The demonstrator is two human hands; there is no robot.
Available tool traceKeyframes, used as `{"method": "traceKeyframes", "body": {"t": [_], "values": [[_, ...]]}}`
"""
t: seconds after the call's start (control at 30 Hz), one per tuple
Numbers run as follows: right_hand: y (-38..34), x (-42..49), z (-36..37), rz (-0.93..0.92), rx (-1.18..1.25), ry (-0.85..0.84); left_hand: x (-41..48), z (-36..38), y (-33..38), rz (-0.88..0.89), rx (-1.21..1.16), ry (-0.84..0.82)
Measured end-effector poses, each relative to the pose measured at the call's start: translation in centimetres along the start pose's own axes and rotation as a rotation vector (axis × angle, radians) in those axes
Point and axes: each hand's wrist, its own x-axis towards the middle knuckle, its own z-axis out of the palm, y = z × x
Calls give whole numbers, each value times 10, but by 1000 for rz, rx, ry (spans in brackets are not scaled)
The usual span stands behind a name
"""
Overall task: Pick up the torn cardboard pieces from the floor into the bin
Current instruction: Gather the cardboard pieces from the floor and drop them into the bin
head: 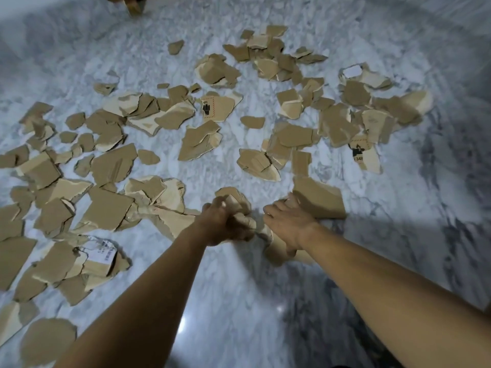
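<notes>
Several torn brown cardboard pieces (204,140) lie scattered over the marble floor. My left hand (221,225) grips a small bundle of cardboard pieces (236,201) just above the floor near the middle. My right hand (288,221) reaches to a larger flat cardboard piece (320,199), its fingers on the near edge; whether they curl round it is unclear. Another piece (276,252) lies under my right wrist. No bin shows in view.
The floor is white-and-grey marble (239,301), bare in front of me. Dense heaps of pieces lie at left (106,208) and far right (358,120). A brown object (132,4) sits at the top edge, blurred.
</notes>
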Motion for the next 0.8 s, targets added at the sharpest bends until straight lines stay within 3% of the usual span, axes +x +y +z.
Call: {"method": "traceKeyframes", "body": {"t": [0.13, 0.3, 0.4, 0.5, 0.7, 0.8], "values": [[2, -3, 11, -7, 108, 42, 15, 27, -3, -57, 144, 73], [-3, -9, 17, 24, 276, 51, 10, 32, 1, -66, -241, 191], [-3, -14, 25, 116, 572, -28, -2, 28, 8, -111, -423, 249], [5, -22, 12, 217, 814, -62, -15, 4, -11, -201, -539, 172], [22, -4, -45, 429, 1196, 157, -57, -51, -74, -350, -238, -48], [7, 28, -66, 446, 1256, 209, -70, -46, -92, -514, -381, -151]]}}
